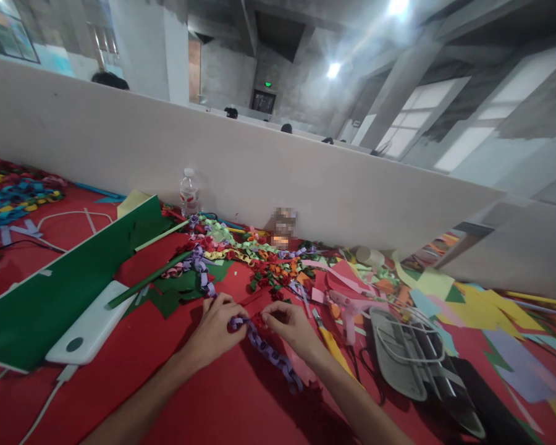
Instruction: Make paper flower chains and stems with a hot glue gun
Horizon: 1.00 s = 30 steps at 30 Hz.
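Note:
My left hand (221, 324) has its fingers closed round a purple paper chain (264, 347), near one end of it. The chain runs from under these fingers down to the right, past my right hand, along the red tabletop. Pinched between the thumb and fingers of my right hand (291, 327) is a small red paper piece (259, 319), right beside the chain. Its exact shape is partly hidden. More purple chain links (206, 281) lie just beyond my left hand, joining a heap of coloured paper chains (222, 238).
A pink glue gun (349, 312), a yellow-handled tool (336, 352) and a grey tray (393, 361) lie right. Coloured paper sheets (521, 364) cover the far right. Left are a white power bank (90, 324) and green board (69, 287). A bottle (189, 193) stands by the partition (241, 161).

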Available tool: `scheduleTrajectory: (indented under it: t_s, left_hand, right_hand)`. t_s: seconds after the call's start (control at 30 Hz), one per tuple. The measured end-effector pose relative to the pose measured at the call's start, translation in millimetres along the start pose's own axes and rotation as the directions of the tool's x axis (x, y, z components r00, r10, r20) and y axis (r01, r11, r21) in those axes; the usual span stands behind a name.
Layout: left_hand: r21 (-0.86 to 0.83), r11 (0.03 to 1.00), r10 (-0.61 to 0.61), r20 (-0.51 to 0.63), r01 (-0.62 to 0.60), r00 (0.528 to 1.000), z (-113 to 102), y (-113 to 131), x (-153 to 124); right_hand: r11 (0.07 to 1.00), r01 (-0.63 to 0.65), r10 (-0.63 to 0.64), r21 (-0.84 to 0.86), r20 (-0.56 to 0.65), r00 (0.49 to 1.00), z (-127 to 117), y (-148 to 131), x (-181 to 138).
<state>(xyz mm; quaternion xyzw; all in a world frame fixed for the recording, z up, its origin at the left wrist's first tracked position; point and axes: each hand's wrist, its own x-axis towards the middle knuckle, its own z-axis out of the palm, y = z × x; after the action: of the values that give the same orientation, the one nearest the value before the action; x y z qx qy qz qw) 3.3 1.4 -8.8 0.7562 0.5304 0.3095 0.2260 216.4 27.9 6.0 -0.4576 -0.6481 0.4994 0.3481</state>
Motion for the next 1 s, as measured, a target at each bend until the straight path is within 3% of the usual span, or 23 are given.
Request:
scheduleTrajectory:
  t_s: [0.4,0.67,1.0]
  left_hand:
    - [-0.013,1.0,-0.022,0.005,0.023,1.0,0,0,-1]
    - [0.001,1.0,-0.005,-0.004,0.005,1.0,4,-5,0]
    - [0.002,1.0,-0.02,0.0,0.02,1.0,2,-2,0]
  right_hand:
    - [0.979,0.061,-0.065,-0.196,-0.016,0.998,3,-2,-3]
    - [0.881,0.223,-0.212,-0.418,0.072,0.975,3,-17,-10]
    - [0.864,0.237,-0.215,-0.445,0.101,0.971,5,-15,-9]
